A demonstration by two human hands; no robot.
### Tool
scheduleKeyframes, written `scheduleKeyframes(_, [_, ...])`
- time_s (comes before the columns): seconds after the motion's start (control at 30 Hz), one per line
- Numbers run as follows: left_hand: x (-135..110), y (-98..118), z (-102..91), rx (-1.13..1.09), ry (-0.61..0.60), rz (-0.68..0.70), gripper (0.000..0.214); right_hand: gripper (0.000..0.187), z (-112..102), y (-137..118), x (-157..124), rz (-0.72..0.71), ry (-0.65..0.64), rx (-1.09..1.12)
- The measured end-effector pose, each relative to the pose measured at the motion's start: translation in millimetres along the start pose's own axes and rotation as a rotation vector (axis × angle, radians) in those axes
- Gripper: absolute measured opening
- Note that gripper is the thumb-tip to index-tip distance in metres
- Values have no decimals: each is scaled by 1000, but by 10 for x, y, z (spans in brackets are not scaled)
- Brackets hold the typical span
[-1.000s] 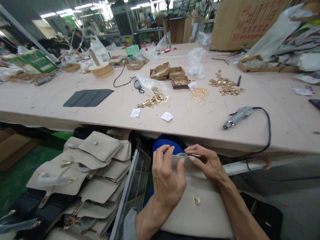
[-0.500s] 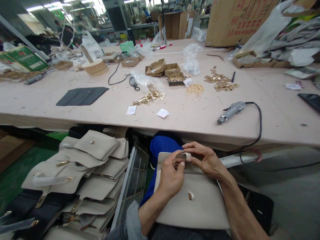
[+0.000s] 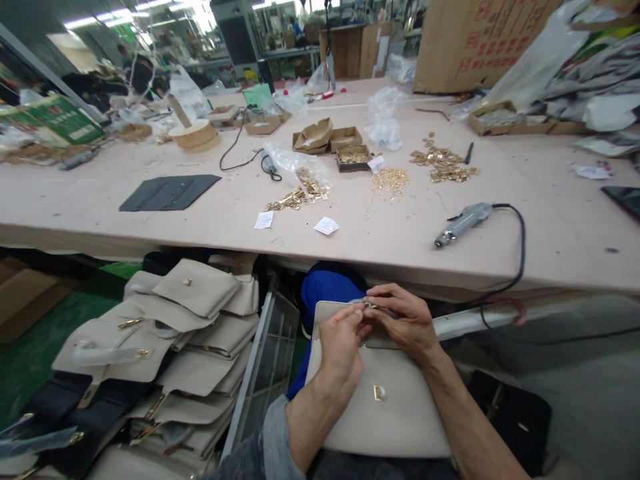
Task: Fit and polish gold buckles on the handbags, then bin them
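A beige handbag (image 3: 395, 420) lies flat on my lap, with a small gold clasp (image 3: 379, 393) on its front. At the bag's upper edge, the fingertips of my left hand (image 3: 341, 343) and my right hand (image 3: 407, 323) meet in a pinch. A small shiny metal piece (image 3: 369, 305) shows between the right fingertips. The left fingers are closed close against it, and what they hold is hidden.
Beige bags (image 3: 195, 287) are piled at left beside a grey crate (image 3: 250, 373). On the table (image 3: 390, 240) are an electric screwdriver (image 3: 463, 223) with a cord, gold hardware (image 3: 300, 193), small boxes (image 3: 353, 159) and a dark panel (image 3: 170, 192). A black bag (image 3: 515, 413) lies at right.
My left hand has turned, its fingers now straighter and drawn together at the tips. The right fingers have closed in, and the pale tab between the hands no longer shows.
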State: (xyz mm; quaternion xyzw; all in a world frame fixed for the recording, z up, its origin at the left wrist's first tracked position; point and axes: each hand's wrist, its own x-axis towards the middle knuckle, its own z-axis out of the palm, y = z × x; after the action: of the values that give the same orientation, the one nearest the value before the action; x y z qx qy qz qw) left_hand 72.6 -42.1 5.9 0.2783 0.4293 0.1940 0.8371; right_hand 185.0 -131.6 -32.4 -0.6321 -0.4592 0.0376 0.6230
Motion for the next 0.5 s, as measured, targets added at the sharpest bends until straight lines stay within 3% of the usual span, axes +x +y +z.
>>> scheduleKeyframes(0.2, [72,24,63,82,-49,-144,48,12,7,35,-41,67,4,105])
scheduleKeyframes(0.33, [171,33,178,82,-57,-209,45,9,-74,54,-13,143,-79,193])
scheduleKeyframes(0.5, [198,-15,222,72,-90,-183,37,6,-184,0,-21,246,-144,248])
